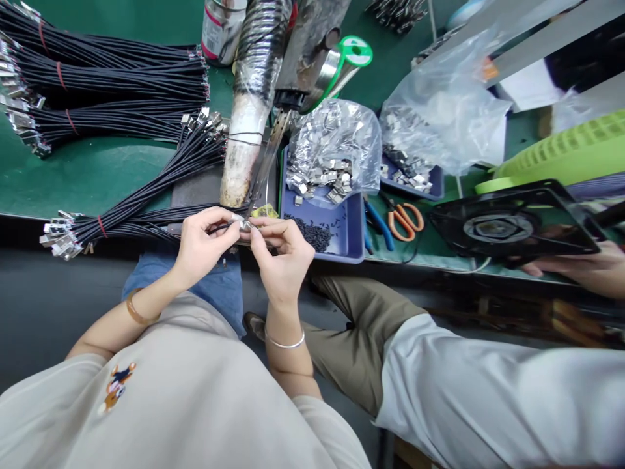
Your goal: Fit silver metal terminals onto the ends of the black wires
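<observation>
My left hand (202, 244) is closed in a pinch on a thin black cable (219, 227), just below the front edge of the green bench (97, 176). My right hand (280, 251) pinches a small metal connector shell (247, 225) at that cable's end. Both hands meet over my lap. A loose bundle of black cables with metal ends (137, 205) lies just left of my left hand. Right of my right hand stands a blue tray (349, 225) with small black pieces (312, 233) and a clear bag of metal shells (332, 150).
More tied cable bundles (107, 85) fill the bench's far left. A plastic-wrapped tool (251, 98) stands behind my hands. Orange-handled scissors (407, 218), blue pliers (378, 225), a second bag of shells (430, 124) and a black fan (512, 225) lie right. A co-worker's hand (581, 267) rests there.
</observation>
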The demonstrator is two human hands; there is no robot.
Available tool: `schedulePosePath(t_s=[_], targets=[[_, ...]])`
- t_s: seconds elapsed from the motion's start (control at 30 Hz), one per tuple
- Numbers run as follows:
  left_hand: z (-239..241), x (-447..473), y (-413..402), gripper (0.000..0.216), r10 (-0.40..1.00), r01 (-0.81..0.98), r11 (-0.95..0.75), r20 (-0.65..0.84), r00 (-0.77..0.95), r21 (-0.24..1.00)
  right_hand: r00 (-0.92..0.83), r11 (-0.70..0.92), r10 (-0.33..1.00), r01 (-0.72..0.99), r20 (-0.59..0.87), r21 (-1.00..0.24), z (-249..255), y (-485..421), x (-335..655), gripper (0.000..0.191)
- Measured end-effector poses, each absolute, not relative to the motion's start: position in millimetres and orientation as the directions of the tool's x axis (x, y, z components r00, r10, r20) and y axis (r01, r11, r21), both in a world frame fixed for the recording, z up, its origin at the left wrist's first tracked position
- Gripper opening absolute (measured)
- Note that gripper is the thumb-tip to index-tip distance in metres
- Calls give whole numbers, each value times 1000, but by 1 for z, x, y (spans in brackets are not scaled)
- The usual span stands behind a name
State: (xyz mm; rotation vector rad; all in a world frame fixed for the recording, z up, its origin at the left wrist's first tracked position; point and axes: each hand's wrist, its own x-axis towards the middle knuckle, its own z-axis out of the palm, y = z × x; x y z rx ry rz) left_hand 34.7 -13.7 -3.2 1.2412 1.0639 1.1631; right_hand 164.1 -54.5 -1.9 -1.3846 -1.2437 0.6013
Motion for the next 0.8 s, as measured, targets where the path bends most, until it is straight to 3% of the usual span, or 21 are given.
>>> schedulePosePath(t_s=[0.8], targets=[[2, 33, -20, 14, 987, -23, -1, 4, 161, 1000, 289, 202, 899, 392, 329, -898, -2, -60, 162, 9]])
